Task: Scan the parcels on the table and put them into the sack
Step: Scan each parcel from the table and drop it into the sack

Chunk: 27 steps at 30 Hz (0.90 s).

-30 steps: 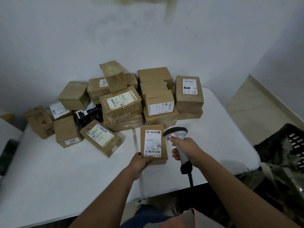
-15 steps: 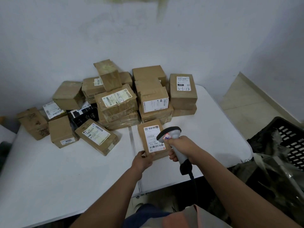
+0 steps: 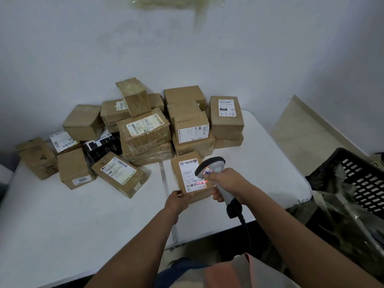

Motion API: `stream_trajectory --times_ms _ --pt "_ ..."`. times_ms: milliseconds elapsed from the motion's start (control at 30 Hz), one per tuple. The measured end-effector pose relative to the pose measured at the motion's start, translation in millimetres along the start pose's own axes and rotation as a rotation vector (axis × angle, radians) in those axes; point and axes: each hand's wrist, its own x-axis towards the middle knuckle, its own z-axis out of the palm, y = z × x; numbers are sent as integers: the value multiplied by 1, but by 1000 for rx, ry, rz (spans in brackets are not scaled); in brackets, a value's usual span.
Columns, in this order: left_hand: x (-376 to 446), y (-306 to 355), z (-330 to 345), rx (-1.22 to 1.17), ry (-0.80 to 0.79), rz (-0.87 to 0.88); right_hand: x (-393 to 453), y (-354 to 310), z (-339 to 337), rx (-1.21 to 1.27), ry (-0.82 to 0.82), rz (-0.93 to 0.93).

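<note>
Brown cardboard is showing everywhere on the white desk (image 3: 62, 225): a parcel (image 3: 190, 176) is lying flat near the front edge, label up, just in front of a pile of parcels (image 3: 145, 129) stacked against the wall. The left hand (image 3: 178, 201) is gripping the parcel's near left corner, thumb on top and fingers curled under the edge. The right hand (image 3: 226, 181) is wrapping tightly around the handle of a grey scanner (image 3: 211, 166), whose head is hovering over the parcel's right side and pointing down at the label. A thin red line of light is falling across the barcode at the label's lower end. The two hands are sitting close together, one on each side of the parcel, not touching. A black cable is hanging from the scanner's handle below the desk edge. To the right of the desk, on the floor, a black slotted crate (image 3: 361, 179) is holding a crumpled clear sack (image 3: 340, 206), well apart from the parcel.
</note>
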Motion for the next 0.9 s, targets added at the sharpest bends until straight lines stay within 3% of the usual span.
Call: stream_trajectory --times_ms 433,700,800,900 --pt "-3 4 -3 -20 -23 -1 4 4 3 51 52 6" --pt "-2 15 -25 -126 -118 -8 29 29 0 169 202 24" --pt "-3 23 -31 -66 -152 16 38 40 0 215 265 29" --pt "1 30 -27 187 -28 172 43 52 -2 264 313 39"
